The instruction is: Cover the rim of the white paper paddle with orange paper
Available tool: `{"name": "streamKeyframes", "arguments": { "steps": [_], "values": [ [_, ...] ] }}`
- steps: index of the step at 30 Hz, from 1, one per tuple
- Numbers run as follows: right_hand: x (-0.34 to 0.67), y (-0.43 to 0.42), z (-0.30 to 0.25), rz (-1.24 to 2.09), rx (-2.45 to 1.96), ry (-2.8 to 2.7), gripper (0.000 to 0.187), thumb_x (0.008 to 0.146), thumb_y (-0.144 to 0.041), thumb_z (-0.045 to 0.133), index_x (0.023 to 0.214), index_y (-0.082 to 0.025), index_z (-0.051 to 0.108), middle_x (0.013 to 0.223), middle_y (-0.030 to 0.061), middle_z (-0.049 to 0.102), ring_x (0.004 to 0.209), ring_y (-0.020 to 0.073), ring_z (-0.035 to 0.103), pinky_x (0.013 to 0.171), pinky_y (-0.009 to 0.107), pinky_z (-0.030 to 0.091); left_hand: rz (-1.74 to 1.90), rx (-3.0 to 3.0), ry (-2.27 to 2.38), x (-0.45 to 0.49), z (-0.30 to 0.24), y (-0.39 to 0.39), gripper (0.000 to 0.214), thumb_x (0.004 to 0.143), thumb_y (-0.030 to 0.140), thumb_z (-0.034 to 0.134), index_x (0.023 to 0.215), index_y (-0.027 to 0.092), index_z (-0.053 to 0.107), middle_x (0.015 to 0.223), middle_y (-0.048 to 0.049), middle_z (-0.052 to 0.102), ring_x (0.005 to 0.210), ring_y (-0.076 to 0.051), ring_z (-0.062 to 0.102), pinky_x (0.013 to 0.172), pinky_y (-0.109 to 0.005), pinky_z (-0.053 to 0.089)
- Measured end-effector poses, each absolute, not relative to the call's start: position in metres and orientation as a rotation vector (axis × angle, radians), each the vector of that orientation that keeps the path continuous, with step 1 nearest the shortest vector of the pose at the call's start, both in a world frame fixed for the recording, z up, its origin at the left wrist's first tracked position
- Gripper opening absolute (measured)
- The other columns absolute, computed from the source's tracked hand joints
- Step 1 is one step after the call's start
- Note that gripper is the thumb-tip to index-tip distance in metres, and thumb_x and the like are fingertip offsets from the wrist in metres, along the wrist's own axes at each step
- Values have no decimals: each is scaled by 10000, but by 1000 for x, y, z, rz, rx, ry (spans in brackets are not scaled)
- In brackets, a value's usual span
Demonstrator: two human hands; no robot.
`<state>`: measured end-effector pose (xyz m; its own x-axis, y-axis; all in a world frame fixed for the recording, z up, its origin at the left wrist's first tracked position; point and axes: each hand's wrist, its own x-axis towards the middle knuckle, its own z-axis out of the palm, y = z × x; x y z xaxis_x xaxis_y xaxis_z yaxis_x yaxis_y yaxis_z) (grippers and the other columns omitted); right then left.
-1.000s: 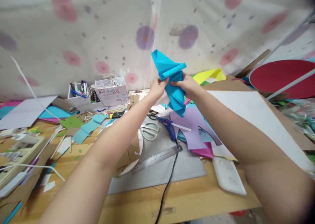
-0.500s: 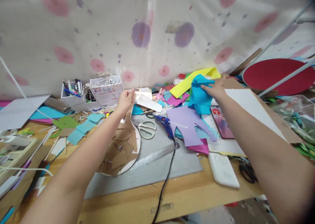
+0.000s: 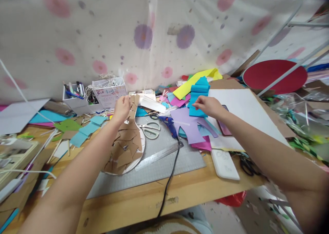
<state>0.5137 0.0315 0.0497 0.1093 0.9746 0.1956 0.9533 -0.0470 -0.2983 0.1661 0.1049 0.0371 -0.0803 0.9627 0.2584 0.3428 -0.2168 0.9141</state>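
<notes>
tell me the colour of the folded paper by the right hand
Turquoise blue folded paper, at the right hand fingertips; shows best in the head view.

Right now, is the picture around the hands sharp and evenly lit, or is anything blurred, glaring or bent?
Head view: soft, even light, no glare or hard shadows, flowered curtain bright; left hand on the cardboard shape, right hand and blue paper are sharp; the wide lens bows the table edge and stretches the forearms; the bottom right corner goes dark and blurred.

My left hand (image 3: 122, 107) and right hand (image 3: 208, 105) are bare, as are both forearms (image 3: 84, 172). At the bottom centre of the frame I wear blue-grey cloth (image 3: 197, 215) beside a striped knit (image 3: 164, 227), both blurred.
</notes>
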Motion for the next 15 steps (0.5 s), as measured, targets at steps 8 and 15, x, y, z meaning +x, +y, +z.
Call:
{"name": "streamKeyframes", "arguments": {
  "steps": [8,15],
  "values": [
    [489,40,63,86,-2021,-2088,457,846,-485,359,504,-198,450,508,16,589,534,142,518,513,260,306,1331,1371,1403,135,40,105,269,843,220,413,578,177,426,471,40,445,452,-87,427,529,-215,365],
    [499,60,35,64,-1960,-2208,200,789,-363,480,857,-218,599,860,31,677,790,194,589,597,265,396,1332,1410,1378,135,29,120,172,644,164,615,782,166,512,570,57,538,513,-85,490,556,-199,369]
  ]
}}
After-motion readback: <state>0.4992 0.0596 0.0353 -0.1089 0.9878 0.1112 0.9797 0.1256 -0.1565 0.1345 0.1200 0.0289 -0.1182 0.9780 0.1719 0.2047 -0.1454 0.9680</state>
